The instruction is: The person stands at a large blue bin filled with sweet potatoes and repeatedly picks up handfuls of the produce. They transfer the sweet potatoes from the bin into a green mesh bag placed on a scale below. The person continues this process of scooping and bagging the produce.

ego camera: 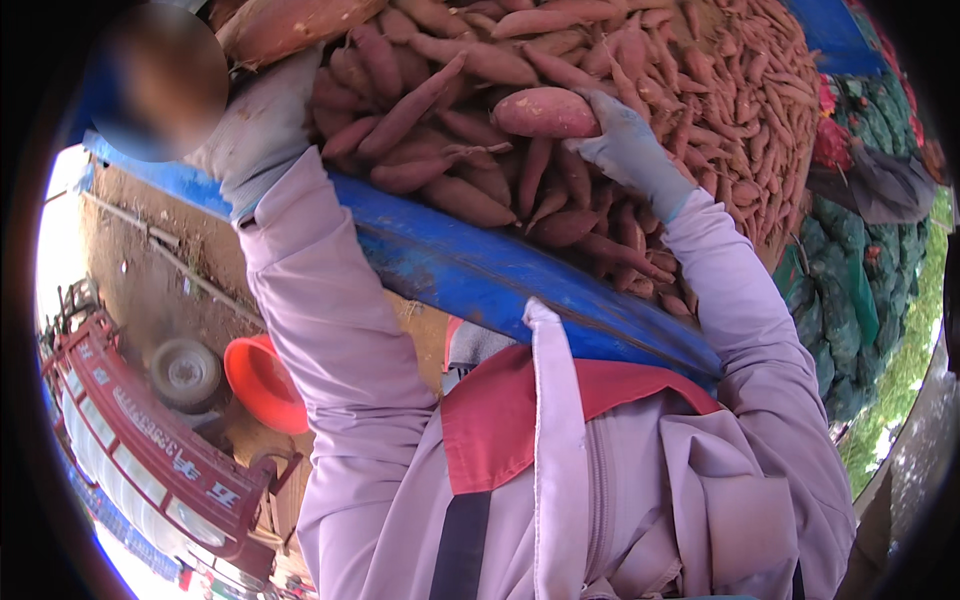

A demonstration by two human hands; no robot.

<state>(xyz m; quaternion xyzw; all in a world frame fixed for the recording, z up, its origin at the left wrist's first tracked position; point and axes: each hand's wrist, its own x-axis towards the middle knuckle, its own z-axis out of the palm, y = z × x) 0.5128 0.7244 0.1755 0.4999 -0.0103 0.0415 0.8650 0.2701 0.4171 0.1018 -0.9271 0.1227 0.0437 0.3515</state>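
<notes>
My right hand, in a grey work glove, grips one end of a plump reddish sweet potato above the heap. Toward the upper left, my gloved left hand is raised against a large sweet potato and appears to hold it; a blurred patch hides part of the fingers. Beneath and beyond both hands spreads a deep heap of sweet potatoes, long and slender ones mixed with thicker ones. A blue metal side rail borders the heap between it and my body.
Green mesh sacks are stacked at the right, with a dark cloth above them. Below on the left are an orange tub, a loose wheel and a red vehicle bearing writing. Another blue panel stands beyond the heap.
</notes>
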